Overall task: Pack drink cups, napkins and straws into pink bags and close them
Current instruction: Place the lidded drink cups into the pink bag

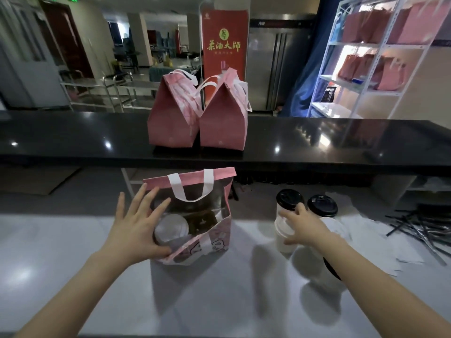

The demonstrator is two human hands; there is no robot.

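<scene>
Left hand (138, 230) rests flat, fingers spread, on the open pink bag (214, 242) in the middle of the grey desk (219, 301) (a white-lidded cup (170, 228) sits inside). At 3 o'clock from the bag, right hand (303, 228) curls round a black-lidded cup (283, 228).

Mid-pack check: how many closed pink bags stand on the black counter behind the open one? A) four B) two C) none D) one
B: the left closed bag and the right closed bag stand side by side on the black counter.
</scene>
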